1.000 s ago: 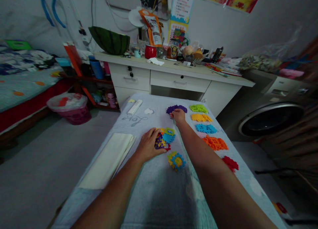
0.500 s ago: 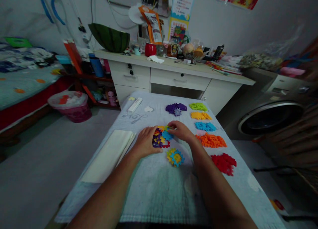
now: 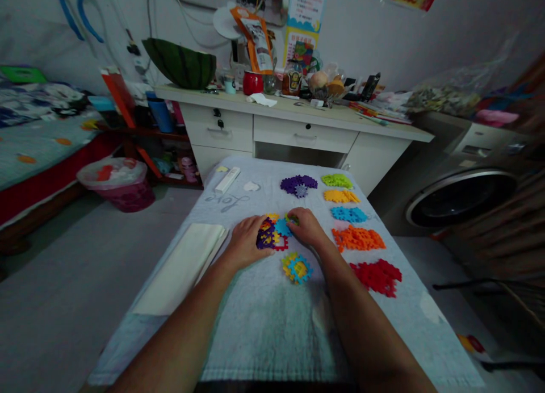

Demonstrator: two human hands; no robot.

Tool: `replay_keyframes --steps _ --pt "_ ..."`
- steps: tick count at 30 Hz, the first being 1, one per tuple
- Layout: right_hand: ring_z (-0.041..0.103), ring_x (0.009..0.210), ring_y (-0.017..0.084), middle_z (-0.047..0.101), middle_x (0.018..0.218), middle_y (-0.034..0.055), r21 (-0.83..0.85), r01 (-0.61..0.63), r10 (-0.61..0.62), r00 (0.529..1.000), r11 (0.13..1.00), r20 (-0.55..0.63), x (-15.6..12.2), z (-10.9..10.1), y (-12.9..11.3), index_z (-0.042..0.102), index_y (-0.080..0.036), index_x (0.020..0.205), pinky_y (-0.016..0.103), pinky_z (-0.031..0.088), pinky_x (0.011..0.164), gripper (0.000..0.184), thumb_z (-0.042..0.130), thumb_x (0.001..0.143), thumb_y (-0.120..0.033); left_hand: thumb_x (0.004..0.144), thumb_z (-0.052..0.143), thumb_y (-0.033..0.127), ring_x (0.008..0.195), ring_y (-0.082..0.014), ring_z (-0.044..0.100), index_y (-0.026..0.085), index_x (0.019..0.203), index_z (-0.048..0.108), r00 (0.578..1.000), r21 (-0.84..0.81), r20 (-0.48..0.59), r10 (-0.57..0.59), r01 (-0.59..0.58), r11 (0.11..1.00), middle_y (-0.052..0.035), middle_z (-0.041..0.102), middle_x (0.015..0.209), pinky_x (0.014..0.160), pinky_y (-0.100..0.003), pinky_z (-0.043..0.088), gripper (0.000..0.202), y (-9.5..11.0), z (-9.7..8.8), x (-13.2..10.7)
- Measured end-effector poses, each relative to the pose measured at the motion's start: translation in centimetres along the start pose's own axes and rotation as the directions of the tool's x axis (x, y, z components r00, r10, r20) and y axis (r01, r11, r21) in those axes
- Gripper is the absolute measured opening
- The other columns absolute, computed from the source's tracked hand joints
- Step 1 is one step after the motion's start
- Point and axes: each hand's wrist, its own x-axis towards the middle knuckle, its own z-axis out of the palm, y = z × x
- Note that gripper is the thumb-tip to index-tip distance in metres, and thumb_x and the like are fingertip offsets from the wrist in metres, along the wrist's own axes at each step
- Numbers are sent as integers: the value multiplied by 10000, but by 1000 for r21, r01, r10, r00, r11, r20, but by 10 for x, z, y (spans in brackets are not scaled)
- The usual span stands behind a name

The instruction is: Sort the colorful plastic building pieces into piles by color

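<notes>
My left hand [image 3: 246, 241] rests with fingers curled on the left side of a mixed cluster of coloured interlocking plastic pieces [image 3: 272, 234] on a towel-covered table [image 3: 264, 319]. My right hand [image 3: 307, 227] grips the cluster's right side, fingers pinched on a green and blue piece. A smaller yellow and blue cluster [image 3: 297, 267] lies just in front of both hands. Sorted piles lie to the right: purple [image 3: 298, 184], green [image 3: 336, 180], yellow [image 3: 340, 196], blue [image 3: 349, 214], orange [image 3: 358, 239], red [image 3: 377, 276].
A folded cream cloth [image 3: 181, 268] lies on the table's left side, a white remote-like bar [image 3: 227, 179] at the far left. Beyond stand a cluttered white desk [image 3: 298, 126] with half a watermelon [image 3: 179, 68], a washing machine [image 3: 460, 194] at right, a pink bin [image 3: 116, 183] and bed at left.
My right hand drew back from the purple pile at the far end and now grips the mixed cluster beside my left hand. My left hand stayed on the cluster.
</notes>
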Motion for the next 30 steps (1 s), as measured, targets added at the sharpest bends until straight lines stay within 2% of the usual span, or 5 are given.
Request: replay_keyframes --steps 7,12,15,21,30 --pt "574 939 217 655 948 120 28 -48 54 952 998 -301 2 -14 8 705 -147 909 333 419 893 196 513 888 -179 652 738 418 1380 -343 319 264 1405 414 999 40 5 51 -52 998 -127 365 1477 1123 -519 271 834 3 4 -2" --pt "564 765 195 644 785 69 200 -153 226 878 968 -423 -3 -47 32 709 -168 840 313 433 734 237 522 873 -309 590 743 678 1426 -410 212 261 1427 422 996 42 71 54 -57 997 -166 250 1546 1135 -582 209 989 7 0 -4" --pt "541 642 152 625 688 24 422 -190 364 850 887 -382 -9 -68 48 681 -164 778 270 418 615 242 558 824 -367 517 729 770 1434 -432 171 254 1447 410 995 60 56 88 -91 994 -172 228 1559 1144 -606 165 1110 17 1 -8" --pt "567 528 104 597 596 -18 802 -309 664 735 512 -141 -7 -102 80 590 -162 738 191 415 467 144 689 712 -263 491 714 800 1432 -441 161 279 1419 464 964 67 88 253 -259 964 -142 238 1574 1147 -642 105 1093 44 11 -18" --pt "423 371 45 470 427 -73 842 -388 864 475 376 -167 26 -123 143 542 -162 640 136 369 377 172 628 704 -28 653 693 693 1417 -421 233 309 1361 529 952 54 122 281 -289 956 -145 349 1529 1115 -678 140 822 54 21 -19"
